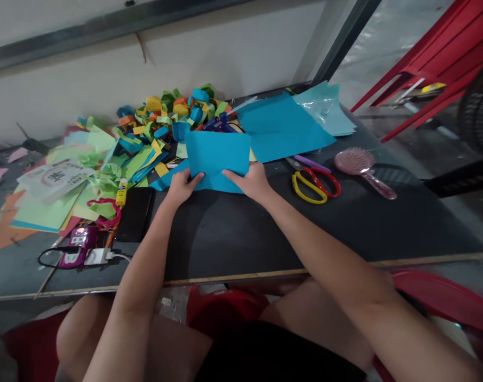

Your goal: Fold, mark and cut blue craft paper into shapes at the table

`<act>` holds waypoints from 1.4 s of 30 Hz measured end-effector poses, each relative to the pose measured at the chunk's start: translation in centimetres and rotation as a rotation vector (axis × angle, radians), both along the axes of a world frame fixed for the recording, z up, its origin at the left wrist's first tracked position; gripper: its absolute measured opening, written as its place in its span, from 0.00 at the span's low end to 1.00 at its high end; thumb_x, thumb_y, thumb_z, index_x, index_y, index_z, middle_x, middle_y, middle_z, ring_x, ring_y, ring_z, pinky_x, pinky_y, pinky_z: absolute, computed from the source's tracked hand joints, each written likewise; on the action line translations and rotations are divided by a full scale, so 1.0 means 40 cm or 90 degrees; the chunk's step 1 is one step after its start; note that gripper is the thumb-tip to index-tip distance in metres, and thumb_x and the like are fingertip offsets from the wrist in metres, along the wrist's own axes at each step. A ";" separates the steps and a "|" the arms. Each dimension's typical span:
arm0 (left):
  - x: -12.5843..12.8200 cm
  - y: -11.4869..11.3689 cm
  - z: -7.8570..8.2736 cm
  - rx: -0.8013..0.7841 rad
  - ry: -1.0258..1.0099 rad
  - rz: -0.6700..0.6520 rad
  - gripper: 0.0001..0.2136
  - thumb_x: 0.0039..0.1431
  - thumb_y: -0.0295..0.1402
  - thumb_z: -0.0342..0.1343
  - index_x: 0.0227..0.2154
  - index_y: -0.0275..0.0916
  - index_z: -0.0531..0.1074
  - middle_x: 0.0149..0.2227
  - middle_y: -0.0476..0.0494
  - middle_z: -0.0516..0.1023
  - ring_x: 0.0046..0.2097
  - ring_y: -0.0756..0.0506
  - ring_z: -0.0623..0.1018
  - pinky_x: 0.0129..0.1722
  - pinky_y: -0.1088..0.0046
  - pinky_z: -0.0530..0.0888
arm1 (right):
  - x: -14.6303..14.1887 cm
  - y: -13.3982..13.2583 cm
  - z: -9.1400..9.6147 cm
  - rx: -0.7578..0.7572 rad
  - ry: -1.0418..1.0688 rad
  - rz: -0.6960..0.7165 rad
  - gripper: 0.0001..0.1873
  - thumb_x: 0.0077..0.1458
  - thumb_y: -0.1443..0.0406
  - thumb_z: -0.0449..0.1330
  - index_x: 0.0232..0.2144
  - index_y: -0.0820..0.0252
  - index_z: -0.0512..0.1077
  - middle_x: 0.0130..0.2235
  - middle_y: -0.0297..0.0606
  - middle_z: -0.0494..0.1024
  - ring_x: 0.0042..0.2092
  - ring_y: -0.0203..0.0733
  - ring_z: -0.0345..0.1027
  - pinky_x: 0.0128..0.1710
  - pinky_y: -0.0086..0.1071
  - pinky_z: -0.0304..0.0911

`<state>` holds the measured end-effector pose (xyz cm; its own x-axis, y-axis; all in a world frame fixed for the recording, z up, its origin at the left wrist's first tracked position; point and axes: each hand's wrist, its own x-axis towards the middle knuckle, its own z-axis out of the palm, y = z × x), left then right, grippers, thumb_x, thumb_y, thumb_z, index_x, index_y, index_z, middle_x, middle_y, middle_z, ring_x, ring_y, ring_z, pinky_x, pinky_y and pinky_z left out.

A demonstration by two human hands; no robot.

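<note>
A blue sheet of paper [218,154] is held up over the dark table, tilted toward me. My left hand [183,185] grips its lower left edge, thumb on the front and fingers behind. On the lower right edge my right hand [251,179] has the same closed grip. Under and behind it lies more blue paper, partly hidden. A larger blue sheet [283,127] is spread just to the right. Scissors with red and yellow handles [310,185] rest on the table right of my right hand, beside a purple pen-like stick [310,163].
Folded coloured paper pieces [161,116] are heaped against the wall. Loose paper sheets [46,207], a glue stick [122,192], a purple device [80,246] with cables and a black flat object [133,215] lie left. A pink hairbrush [356,162] and a fan [480,111] are right.
</note>
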<state>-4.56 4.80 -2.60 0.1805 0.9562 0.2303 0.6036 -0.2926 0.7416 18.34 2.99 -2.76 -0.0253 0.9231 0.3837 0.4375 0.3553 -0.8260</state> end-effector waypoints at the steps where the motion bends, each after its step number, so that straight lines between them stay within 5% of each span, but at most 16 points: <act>1: -0.003 0.001 0.007 -0.008 -0.025 0.006 0.18 0.56 0.45 0.58 0.20 0.40 0.61 0.18 0.53 0.61 0.23 0.52 0.65 0.22 0.76 0.61 | -0.002 -0.002 0.002 -0.018 0.022 0.011 0.27 0.50 0.43 0.61 0.41 0.58 0.74 0.36 0.46 0.78 0.42 0.55 0.74 0.41 0.46 0.71; 4: -0.039 0.013 0.037 0.015 -0.135 0.102 0.15 0.59 0.45 0.54 0.25 0.40 0.64 0.20 0.54 0.62 0.22 0.52 0.65 0.23 0.77 0.64 | -0.003 0.001 -0.002 -0.094 0.130 0.010 0.35 0.57 0.42 0.52 0.58 0.56 0.62 0.36 0.41 0.78 0.33 0.46 0.74 0.31 0.39 0.70; 8: -0.156 0.030 0.081 0.101 -0.148 0.425 0.12 0.62 0.42 0.49 0.30 0.39 0.66 0.22 0.52 0.64 0.22 0.50 0.70 0.26 0.74 0.71 | 0.018 0.022 -0.016 -0.146 0.136 -0.063 0.32 0.61 0.50 0.49 0.62 0.58 0.54 0.41 0.42 0.79 0.27 0.40 0.72 0.29 0.37 0.69; 11: -0.236 0.022 0.094 0.083 0.080 0.583 0.10 0.61 0.37 0.50 0.36 0.35 0.70 0.32 0.39 0.74 0.39 0.37 0.79 0.42 0.58 0.75 | 0.041 0.028 -0.012 -0.102 -0.094 -0.146 0.24 0.61 0.58 0.52 0.56 0.61 0.63 0.45 0.47 0.79 0.43 0.49 0.75 0.45 0.45 0.69; 14: -0.255 0.003 0.094 0.000 0.210 0.625 0.22 0.57 0.30 0.54 0.54 0.27 0.65 0.50 0.23 0.73 0.56 0.27 0.72 0.54 0.46 0.68 | 0.066 0.024 0.005 -0.039 -0.354 -0.242 0.28 0.55 0.61 0.59 0.56 0.66 0.65 0.61 0.57 0.67 0.64 0.63 0.55 0.59 0.57 0.56; 17: -0.228 -0.012 0.099 0.073 0.243 0.626 0.34 0.56 0.31 0.55 0.63 0.23 0.53 0.63 0.17 0.60 0.65 0.25 0.60 0.62 0.46 0.60 | 0.098 0.021 0.015 -0.060 -0.463 -0.289 0.32 0.53 0.65 0.60 0.59 0.70 0.62 0.67 0.57 0.56 0.68 0.63 0.44 0.64 0.61 0.44; 19: -0.206 -0.015 0.107 0.169 0.262 0.587 0.32 0.57 0.34 0.55 0.63 0.24 0.55 0.65 0.20 0.57 0.67 0.27 0.56 0.65 0.48 0.56 | 0.122 0.025 0.015 -0.087 -0.484 -0.284 0.33 0.53 0.69 0.58 0.61 0.69 0.60 0.67 0.54 0.56 0.68 0.61 0.45 0.65 0.61 0.40; 23: -0.182 -0.009 0.107 0.231 0.307 0.262 0.20 0.62 0.41 0.50 0.53 0.36 0.70 0.57 0.31 0.71 0.62 0.35 0.66 0.63 0.54 0.61 | 0.155 0.043 0.001 -0.061 -0.495 -0.283 0.33 0.55 0.73 0.52 0.63 0.62 0.59 0.68 0.49 0.56 0.69 0.58 0.43 0.64 0.63 0.38; 26: -0.179 0.001 0.083 0.171 0.357 0.056 0.22 0.60 0.48 0.54 0.51 0.41 0.73 0.56 0.38 0.73 0.61 0.35 0.69 0.61 0.54 0.64 | 0.160 0.060 0.005 -0.069 -0.501 -0.301 0.25 0.59 0.74 0.47 0.56 0.63 0.69 0.55 0.50 0.75 0.64 0.56 0.57 0.64 0.61 0.39; 30: -0.195 0.016 0.049 0.056 0.400 0.072 0.26 0.54 0.49 0.60 0.50 0.38 0.74 0.56 0.35 0.73 0.60 0.34 0.70 0.59 0.55 0.67 | 0.154 0.035 0.067 -0.114 -0.470 -0.321 0.23 0.62 0.70 0.44 0.51 0.63 0.75 0.39 0.51 0.81 0.44 0.53 0.73 0.54 0.54 0.57; 34: -0.214 0.031 0.038 0.025 0.383 0.129 0.24 0.52 0.47 0.63 0.47 0.35 0.76 0.55 0.34 0.74 0.58 0.34 0.71 0.57 0.57 0.69 | 0.110 -0.109 0.122 0.023 -0.486 -0.285 0.20 0.62 0.67 0.49 0.49 0.62 0.77 0.32 0.49 0.81 0.35 0.51 0.74 0.38 0.42 0.64; 37: -0.208 0.036 0.042 0.052 0.330 0.156 0.16 0.55 0.43 0.60 0.40 0.37 0.78 0.50 0.37 0.78 0.54 0.36 0.75 0.53 0.63 0.71 | 0.038 -0.251 0.093 0.150 -0.511 -0.104 0.18 0.61 0.69 0.51 0.42 0.59 0.80 0.27 0.42 0.81 0.30 0.44 0.73 0.34 0.37 0.65; 39: -0.189 0.033 0.049 0.073 0.243 0.178 0.13 0.58 0.42 0.56 0.36 0.38 0.77 0.43 0.40 0.81 0.48 0.40 0.78 0.47 0.67 0.73 | -0.013 -0.324 0.051 0.240 -0.492 0.053 0.17 0.62 0.71 0.51 0.40 0.58 0.80 0.37 0.40 0.84 0.36 0.42 0.76 0.39 0.36 0.69; 42: -0.139 0.014 0.070 0.036 0.027 0.144 0.17 0.60 0.48 0.52 0.35 0.38 0.75 0.30 0.43 0.80 0.30 0.47 0.78 0.31 0.73 0.73 | -0.063 -0.373 -0.004 0.260 -0.481 0.159 0.19 0.64 0.72 0.49 0.44 0.55 0.79 0.44 0.38 0.83 0.42 0.43 0.77 0.38 0.36 0.72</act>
